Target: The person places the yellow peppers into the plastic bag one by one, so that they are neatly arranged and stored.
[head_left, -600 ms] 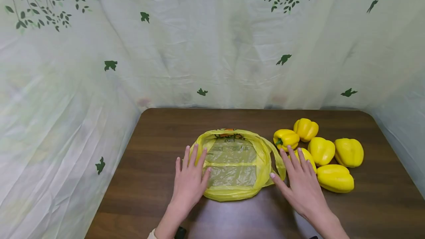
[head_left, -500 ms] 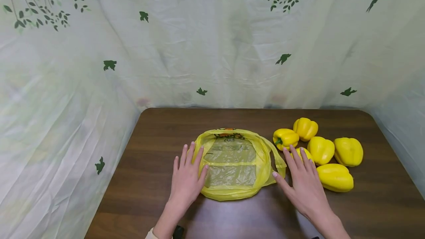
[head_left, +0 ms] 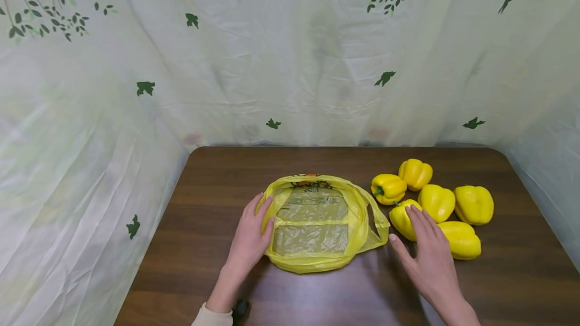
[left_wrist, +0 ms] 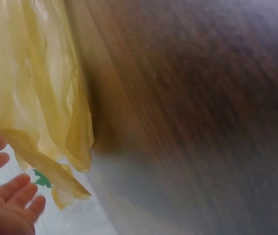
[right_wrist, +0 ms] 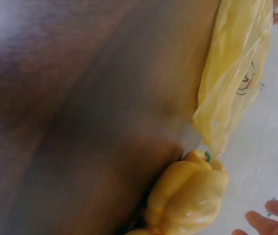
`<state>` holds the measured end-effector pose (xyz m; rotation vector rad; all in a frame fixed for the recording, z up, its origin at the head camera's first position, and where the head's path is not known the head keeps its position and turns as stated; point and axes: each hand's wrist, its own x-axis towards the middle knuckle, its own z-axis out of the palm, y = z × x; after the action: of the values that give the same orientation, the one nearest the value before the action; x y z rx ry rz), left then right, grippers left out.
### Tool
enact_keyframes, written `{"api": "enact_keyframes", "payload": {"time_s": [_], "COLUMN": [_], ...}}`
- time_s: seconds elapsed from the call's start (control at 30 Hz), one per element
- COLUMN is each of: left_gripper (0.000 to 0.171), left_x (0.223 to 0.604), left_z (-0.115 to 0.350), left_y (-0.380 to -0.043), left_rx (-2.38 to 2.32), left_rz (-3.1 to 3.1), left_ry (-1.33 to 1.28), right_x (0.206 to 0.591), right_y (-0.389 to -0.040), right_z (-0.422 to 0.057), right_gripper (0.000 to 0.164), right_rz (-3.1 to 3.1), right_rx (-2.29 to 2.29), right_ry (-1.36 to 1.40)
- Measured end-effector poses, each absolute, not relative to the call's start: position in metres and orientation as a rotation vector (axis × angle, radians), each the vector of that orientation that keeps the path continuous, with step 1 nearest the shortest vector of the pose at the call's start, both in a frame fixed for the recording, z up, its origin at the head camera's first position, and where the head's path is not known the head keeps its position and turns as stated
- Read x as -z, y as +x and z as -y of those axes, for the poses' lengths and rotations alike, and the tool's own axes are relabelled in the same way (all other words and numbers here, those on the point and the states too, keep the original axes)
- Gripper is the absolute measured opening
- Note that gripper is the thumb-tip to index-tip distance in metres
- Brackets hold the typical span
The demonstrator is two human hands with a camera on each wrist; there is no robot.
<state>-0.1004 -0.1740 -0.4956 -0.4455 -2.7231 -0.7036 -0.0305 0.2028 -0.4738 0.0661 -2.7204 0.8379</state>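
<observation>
A translucent yellow plastic bag point(head_left: 312, 263) stands on the table with its mouth spread open upward. My left hand point(head_left: 249, 238) is at the bag's left rim, fingers loosely bent; the left wrist view has its fingertips beside a drooping bag handle point(left_wrist: 46, 166), and contact is hard to tell. Right of the bag lies a group of yellow bell peppers. My right hand point(head_left: 430, 260) hovers with relaxed fingers over the nearest bell pepper point(head_left: 402, 220), partly covering it and another bell pepper point(head_left: 464, 240). In the right wrist view those fingertips stay apart from a bell pepper point(right_wrist: 188, 196).
More bell peppers sit behind and to the right, among them one with a green stem point(head_left: 388, 188), a far one point(head_left: 415, 174) and a rightmost one point(head_left: 474, 205). A pale leaf-printed curtain point(head_left: 308, 64) surrounds the brown wooden table point(head_left: 217, 175).
My right hand has moved right, away from the bag's handle, uncovering more of the nearest bell pepper. My left hand has shifted slightly left to the bag's outer edge. The peppers keep their places.
</observation>
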Motion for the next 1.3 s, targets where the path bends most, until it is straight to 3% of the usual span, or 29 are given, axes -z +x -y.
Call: {"api": "enact_keyframes", "payload": {"time_s": [0.3,0.8,1.3], "left_gripper": [0.046,0.038,0.039], "left_x": [0.499,0.502,0.507], "left_z": [0.175,0.175,0.176], "left_y": [-0.104,-0.107,-0.108], "left_rx": [1.024,1.18,1.254], "left_rz": [2.664,2.592,2.6], "left_ry": [-0.37,-0.264,-0.196], "right_x": [0.476,0.479,0.484], "right_y": [-0.022,-0.014,-0.008], "right_z": [-0.216,-0.241,-0.27], "right_gripper": [0.064,0.057,0.055], "right_rz": [2.679,2.564,2.664], "right_rx": [-0.933,-0.958,-0.871], "right_ry": [-0.006,-0.044,-0.315]}}
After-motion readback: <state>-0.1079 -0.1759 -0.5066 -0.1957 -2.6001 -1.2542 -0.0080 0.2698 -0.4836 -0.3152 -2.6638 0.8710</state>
